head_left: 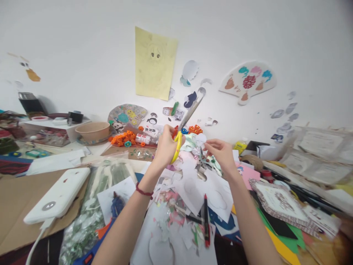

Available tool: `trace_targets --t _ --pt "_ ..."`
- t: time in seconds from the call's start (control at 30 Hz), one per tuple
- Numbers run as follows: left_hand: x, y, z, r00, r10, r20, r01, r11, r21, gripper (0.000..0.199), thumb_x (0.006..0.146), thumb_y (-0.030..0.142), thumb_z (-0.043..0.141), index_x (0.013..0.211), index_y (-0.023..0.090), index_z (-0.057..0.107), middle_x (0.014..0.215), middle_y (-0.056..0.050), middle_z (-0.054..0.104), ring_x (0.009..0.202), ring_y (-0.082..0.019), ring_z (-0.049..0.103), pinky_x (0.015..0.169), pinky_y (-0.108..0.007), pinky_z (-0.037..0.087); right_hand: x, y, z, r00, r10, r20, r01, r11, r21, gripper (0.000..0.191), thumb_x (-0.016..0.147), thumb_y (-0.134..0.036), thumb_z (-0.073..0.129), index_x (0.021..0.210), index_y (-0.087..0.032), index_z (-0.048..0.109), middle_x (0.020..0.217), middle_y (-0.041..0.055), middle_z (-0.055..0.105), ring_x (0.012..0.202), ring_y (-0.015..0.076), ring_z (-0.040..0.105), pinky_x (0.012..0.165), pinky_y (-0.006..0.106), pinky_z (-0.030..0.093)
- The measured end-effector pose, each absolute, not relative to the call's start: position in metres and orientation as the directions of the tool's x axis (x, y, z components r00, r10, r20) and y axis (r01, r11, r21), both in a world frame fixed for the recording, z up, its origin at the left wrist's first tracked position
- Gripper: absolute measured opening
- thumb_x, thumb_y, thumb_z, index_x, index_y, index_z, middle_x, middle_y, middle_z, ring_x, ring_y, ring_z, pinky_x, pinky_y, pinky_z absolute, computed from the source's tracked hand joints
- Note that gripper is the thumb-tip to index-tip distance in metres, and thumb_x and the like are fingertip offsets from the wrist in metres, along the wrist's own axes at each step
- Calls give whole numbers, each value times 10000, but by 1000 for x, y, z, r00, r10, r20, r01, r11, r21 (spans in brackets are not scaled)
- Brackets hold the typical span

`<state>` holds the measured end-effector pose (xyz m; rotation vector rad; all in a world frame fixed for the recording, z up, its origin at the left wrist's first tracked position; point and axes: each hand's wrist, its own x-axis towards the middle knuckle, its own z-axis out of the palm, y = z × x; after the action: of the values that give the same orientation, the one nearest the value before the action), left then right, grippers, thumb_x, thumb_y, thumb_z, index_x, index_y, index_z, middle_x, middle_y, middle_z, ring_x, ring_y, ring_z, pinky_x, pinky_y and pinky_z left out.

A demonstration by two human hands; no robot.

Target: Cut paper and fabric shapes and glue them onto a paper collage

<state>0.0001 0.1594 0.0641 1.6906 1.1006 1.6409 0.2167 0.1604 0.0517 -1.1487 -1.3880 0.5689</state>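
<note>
Yellow-handled scissors point(178, 146) are gripped in my left hand point(166, 146), their long blades pointing up and to the right in front of the wall. Across from it, my right hand point(220, 151) has its thumb and fingertips pinched at the edge of a small white paper piece point(201, 139). Part of that edge is hidden by the fingers. Beneath both hands lies a heap of paper scraps point(190, 173), mostly white with pink and green bits. A red and black pen point(206, 221) rests on the scraps between my forearms.
A white power bank point(57, 195) with a cable lies on cardboard at the left. Behind it stand a tan bowl point(93, 131) and orange flower-like pieces point(124, 138). A framed card point(284, 200) and coloured sheets lie at right. A yellow drawing point(156, 62) hangs on the wall.
</note>
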Motion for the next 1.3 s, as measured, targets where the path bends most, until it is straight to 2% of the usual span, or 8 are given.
trace_targets --t 0.13,0.27,0.43,0.6,0.87,1.0,1.13,1.3 --pt "-10 162 66 -87 827 556 146 -541 828 315 745 303 712 874 225 436 869 7 651 741 -153 583 676 -273 420 238 179 35 251 798 548 386 436 -813 404 693 -496 768 881 -142 721 633 32 704 458 120 568 459 233 444" --pt "-18 162 69 -79 818 569 109 -561 821 301 740 278 696 875 220 433 862 7 656 715 -139 584 666 -267 426 254 192 21 300 747 593 381 475 -793 437 693 -532 755 879 -139 716 611 20 688 466 120 560 488 242 461" --pt "-25 161 73 -93 827 554 88 -547 832 314 722 260 691 876 222 421 854 9 661 706 -142 598 654 -273 449 269 204 8 392 705 590 345 482 -805 487 697 -570 727 925 -141 691 592 -1 661 445 120 518 468 250 424" --pt "-28 159 77 -96 836 540 62 -536 842 361 721 326 731 878 225 421 879 1 662 703 -144 609 627 -273 467 287 217 -7 512 656 555 299 470 -831 538 691 -593 703 974 -140 646 566 -20 614 436 125 498 453 258 406" --pt "-27 158 77 -85 844 529 64 -525 848 419 655 345 766 875 226 431 854 -4 643 717 -165 615 625 -288 481 312 228 -25 530 696 484 263 408 -874 497 665 -530 736 954 -132 665 564 -9 635 413 119 493 437 252 386" --pt "-31 161 75 -54 864 501 170 -486 857 393 666 377 740 884 225 450 818 9 610 678 -161 579 598 -278 445 320 231 -31 511 739 439 280 340 -898 453 646 -483 754 906 -119 679 541 0 637 400 122 504 421 243 377" --pt "-38 169 71 -40 860 509 341 -467 816 353 690 399 717 868 224 468 796 2 603 703 -178 566 614 -278 426 328 232 -35 499 760 417 323 283 -903 458 658 -486 732 923 -116 681 551 10 652 399 128 523 424 246 404" --pt "-51 171 75 -25 923 384 642 -279 714 325 731 430 686 831 211 467 785 -15 611 740 -206 578 620 -278 383 344 233 -38 453 781 430 446 219 -868 433 675 -520 696 892 -145 694 568 27 672 420 156 577 436 254 420"
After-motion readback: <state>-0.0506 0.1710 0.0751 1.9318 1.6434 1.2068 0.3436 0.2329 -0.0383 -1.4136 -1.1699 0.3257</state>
